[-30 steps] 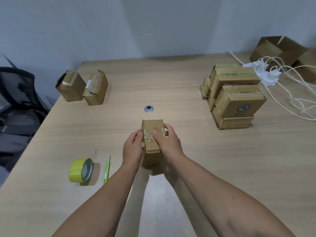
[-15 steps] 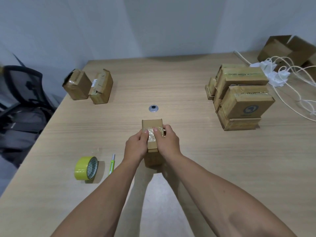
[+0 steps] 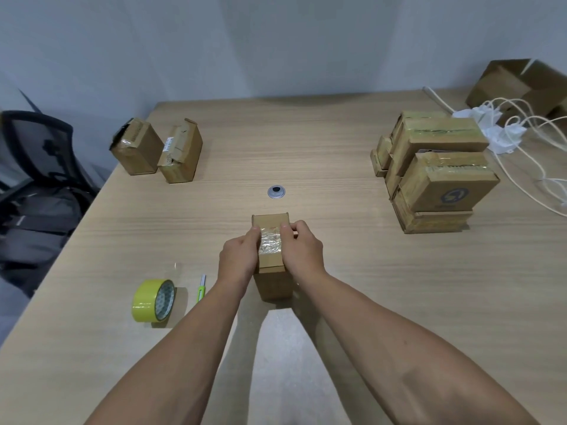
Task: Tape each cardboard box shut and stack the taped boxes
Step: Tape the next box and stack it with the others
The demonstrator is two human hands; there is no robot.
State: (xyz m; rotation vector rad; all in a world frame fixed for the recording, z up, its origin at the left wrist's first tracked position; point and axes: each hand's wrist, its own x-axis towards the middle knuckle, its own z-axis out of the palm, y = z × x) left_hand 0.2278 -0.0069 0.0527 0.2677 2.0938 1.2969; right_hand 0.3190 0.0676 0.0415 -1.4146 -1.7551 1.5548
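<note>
Two-handed grip: clasping small cardboard box [image 3: 273, 283] on desk [image 3: 352, 280] between left hand [image 3: 237, 260] and right hand [image 3: 303, 256], curled round its sides, pressing clear tape [image 3: 270, 245] across top.

Brightness: even, soft indoor light. The table [image 3: 337, 154] and the wall read clearly, with nothing blown out.
Source: from above. Shadows stay tight under each thing.
Shadows: soft-edged. A faint one lies right of the tape roll [image 3: 153, 300], and a darker one under the stacked boxes [image 3: 435, 179].
Bottom centre: a greyish patch on the table, either shadow or sheen; it is hard to tell which.
Glare: the clear tape strip [image 3: 270, 243] on the small box [image 3: 271, 283] glints with crinkled highlights.
Distortion: wide-angle bending. The table's sides splay outward and the chair [image 3: 40, 167] leans.
Sharpness: the centre is crisp and the corners are softer. The white cables [image 3: 521, 142] are slightly smeared.
</note>
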